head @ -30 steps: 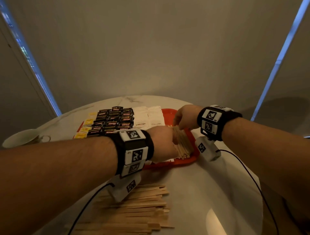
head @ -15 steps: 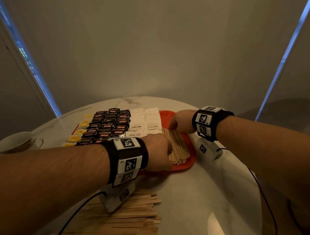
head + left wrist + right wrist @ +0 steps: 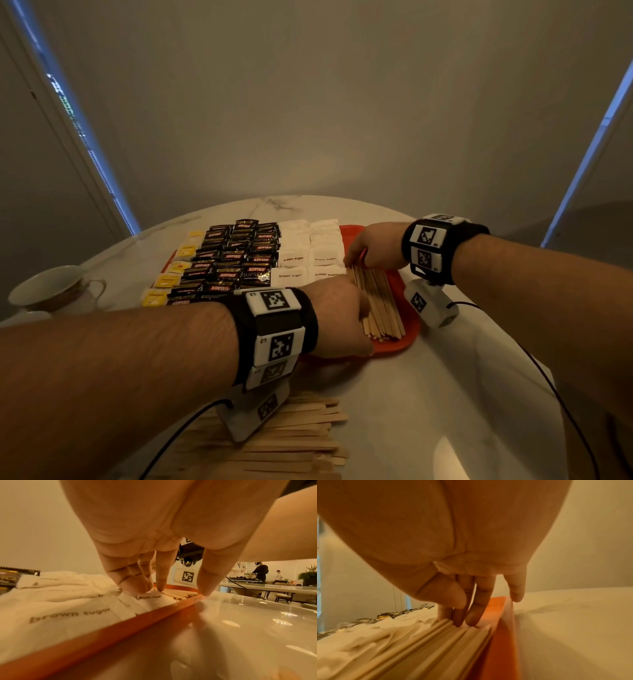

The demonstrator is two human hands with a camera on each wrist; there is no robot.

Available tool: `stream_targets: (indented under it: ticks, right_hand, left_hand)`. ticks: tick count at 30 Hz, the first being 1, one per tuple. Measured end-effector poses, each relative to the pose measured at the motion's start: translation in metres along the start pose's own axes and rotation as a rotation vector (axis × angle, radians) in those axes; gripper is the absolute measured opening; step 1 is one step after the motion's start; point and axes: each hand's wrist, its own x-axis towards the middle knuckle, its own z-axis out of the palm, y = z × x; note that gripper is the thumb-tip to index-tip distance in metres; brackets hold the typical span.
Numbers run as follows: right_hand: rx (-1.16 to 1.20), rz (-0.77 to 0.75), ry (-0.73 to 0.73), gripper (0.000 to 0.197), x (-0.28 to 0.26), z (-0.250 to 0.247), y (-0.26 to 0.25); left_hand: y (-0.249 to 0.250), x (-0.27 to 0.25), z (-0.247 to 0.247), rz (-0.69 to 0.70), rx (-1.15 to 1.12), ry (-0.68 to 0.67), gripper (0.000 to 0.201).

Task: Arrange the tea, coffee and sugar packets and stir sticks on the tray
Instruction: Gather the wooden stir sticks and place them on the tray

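A red tray (image 3: pixel 409 330) carries rows of yellow tea packets (image 3: pixel 171 277), black coffee packets (image 3: pixel 236 260) and white brown-sugar packets (image 3: pixel 306 255). A bundle of wooden stir sticks (image 3: pixel 380 305) lies along the tray's right side. My left hand (image 3: pixel 342 315) is at the sticks' near end. Its straight fingertips (image 3: pixel 160 588) touch the stick ends and a sugar packet (image 3: pixel 68 615), and its thumb rests on the tray rim (image 3: pixel 154 614). My right hand (image 3: pixel 370 246) is at the far end, its straight fingers (image 3: pixel 471 615) pressing against the stick ends (image 3: pixel 436 642).
A heap of loose stir sticks (image 3: pixel 291 442) lies on the white marble table (image 3: pixel 462 394) under my left forearm. A cup (image 3: pixel 51 287) stands at the far left. Cables run from both wrist cameras across the table.
The bundle held between both hands has come down flat onto the tray. My right hand has slid to the sticks' far end, and my left stays at the near end.
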Motion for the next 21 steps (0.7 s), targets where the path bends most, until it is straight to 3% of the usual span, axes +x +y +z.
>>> stream_targets:
  ticks: [7, 12, 17, 21]
  right_hand:
    - [0.084, -0.013, 0.086, 0.036, -0.014, -0.005, 0.012]
    - [-0.045, 0.004, -0.028, 0.049, -0.019, 0.008, 0.018]
    - [0.022, 0.022, 0.073, 0.051, -0.012, 0.015, 0.020]
    - [-0.014, 0.015, 0.016, 0.046, -0.009, 0.015, 0.016]
  left_hand:
    - [-0.004, 0.002, 0.002, 0.008, -0.023, 0.026, 0.050]
    - [-0.004, 0.006, 0.007, -0.005, -0.043, 0.032, 0.045]
    - [0.001, 0.011, 0.010, -0.002, -0.063, 0.056, 0.043]
    - [0.001, 0.012, 0.011, -0.027, -0.101, 0.052, 0.044]
